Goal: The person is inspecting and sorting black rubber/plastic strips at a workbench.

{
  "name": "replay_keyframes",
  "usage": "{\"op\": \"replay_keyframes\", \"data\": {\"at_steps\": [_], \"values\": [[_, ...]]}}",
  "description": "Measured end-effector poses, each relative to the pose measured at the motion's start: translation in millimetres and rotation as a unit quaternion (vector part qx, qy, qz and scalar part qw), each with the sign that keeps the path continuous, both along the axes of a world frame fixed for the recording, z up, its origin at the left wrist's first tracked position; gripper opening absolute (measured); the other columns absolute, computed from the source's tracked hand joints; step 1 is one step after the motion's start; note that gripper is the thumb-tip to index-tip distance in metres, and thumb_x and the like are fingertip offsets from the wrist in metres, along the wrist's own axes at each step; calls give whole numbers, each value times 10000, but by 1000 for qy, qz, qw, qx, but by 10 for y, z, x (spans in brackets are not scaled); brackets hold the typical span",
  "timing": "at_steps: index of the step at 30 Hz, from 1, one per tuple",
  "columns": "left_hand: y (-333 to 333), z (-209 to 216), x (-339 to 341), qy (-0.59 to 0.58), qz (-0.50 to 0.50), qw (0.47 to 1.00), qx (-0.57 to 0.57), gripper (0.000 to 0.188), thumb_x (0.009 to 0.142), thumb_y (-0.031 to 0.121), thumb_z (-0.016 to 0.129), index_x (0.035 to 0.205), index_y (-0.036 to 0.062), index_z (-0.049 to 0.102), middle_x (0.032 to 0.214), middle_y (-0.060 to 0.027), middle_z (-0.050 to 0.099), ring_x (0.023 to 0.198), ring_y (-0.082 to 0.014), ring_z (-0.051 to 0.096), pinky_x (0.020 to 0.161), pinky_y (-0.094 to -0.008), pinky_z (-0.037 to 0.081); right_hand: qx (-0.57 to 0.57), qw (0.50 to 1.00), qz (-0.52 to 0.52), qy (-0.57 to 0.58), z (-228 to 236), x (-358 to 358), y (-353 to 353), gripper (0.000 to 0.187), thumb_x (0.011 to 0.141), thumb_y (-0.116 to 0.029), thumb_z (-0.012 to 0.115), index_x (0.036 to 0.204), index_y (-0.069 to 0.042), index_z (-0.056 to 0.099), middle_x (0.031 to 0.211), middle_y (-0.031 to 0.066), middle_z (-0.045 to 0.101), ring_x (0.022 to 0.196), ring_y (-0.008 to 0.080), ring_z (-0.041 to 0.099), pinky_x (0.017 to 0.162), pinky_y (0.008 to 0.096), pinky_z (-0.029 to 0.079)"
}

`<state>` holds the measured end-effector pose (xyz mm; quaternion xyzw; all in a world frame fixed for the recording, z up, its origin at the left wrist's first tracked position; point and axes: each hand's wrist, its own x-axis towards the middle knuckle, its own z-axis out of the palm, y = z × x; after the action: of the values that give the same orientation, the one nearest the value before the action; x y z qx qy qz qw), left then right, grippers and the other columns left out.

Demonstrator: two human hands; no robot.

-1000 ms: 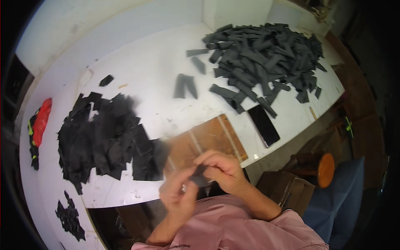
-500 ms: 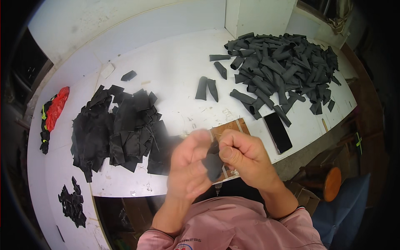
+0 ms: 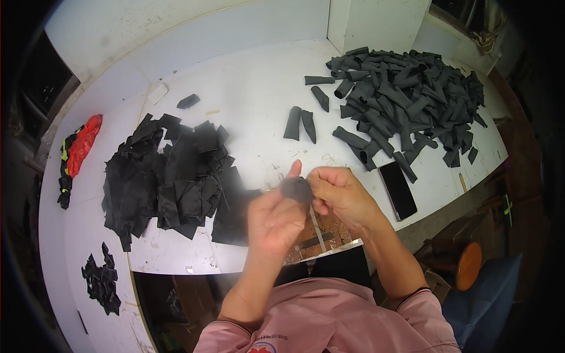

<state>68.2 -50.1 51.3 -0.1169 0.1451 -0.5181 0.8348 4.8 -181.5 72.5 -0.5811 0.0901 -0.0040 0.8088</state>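
Note:
A short dark tube of fabric (image 3: 296,189) is held up between my two hands, its round end facing me. My left hand (image 3: 273,220) is closed around its left side, the thumb and some fingers partly hidden or blurred. The tube's right edge is pinched by the fingers of my right hand (image 3: 343,194). Beneath the hands, at the table's front edge, lies a brown wooden board (image 3: 332,226) with pale and dark strips across it. Flat black fabric pieces (image 3: 188,176) are heaped left of my left hand.
Beyond my right hand spreads a big pile of dark grey fabric tubes (image 3: 406,97), with several strays beside it. A black phone (image 3: 398,191) lies nearby. Small black scraps (image 3: 103,282) and a red bag (image 3: 84,144) lie far left. A round orange-brown stool (image 3: 468,266) stands below right.
Both hands have moved up and away from me with the dark fabric piece, which now shows a round end. More of the wooden board is uncovered. The view has shifted slightly.

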Motion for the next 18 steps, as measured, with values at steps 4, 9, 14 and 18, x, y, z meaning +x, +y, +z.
{"op": "replay_keyframes", "data": {"at_steps": [4,9,14,18], "values": [[85,-96,-2,14,-10,1000,-2,346,862,4,387,1204,-54,391,746,-68,503,381,-66,334,333,-170,313,38,998,33,28,-141,-41,-45,245,872,-238,505,716,-54,548,582,-41,456,510,27,392,471,173,301],[118,48,-92,-499,18,816,290,312,831,48,541,1102,-94,478,739,-58,571,427,-42,407,386,-163,321,23,1000,8,9,-196,-125,-63,219,874,-220,501,738,-54,548,588,-42,459,534,28,405,484,170,308],[18,162,-198,-601,132,634,469,110,836,45,540,885,-52,550,680,-58,577,454,-64,456,408,-189,355,-49,999,3,2,-122,-96,-61,191,874,-191,498,757,-48,546,590,-41,460,538,30,408,488,167,309],[62,124,-141,-511,134,752,395,110,850,20,474,922,-53,513,750,-114,584,417,-65,442,381,-180,360,-50,999,-2,-6,-108,-103,-25,199,874,-191,496,750,-40,535,592,-38,456,530,34,400,486,169,315]]}}
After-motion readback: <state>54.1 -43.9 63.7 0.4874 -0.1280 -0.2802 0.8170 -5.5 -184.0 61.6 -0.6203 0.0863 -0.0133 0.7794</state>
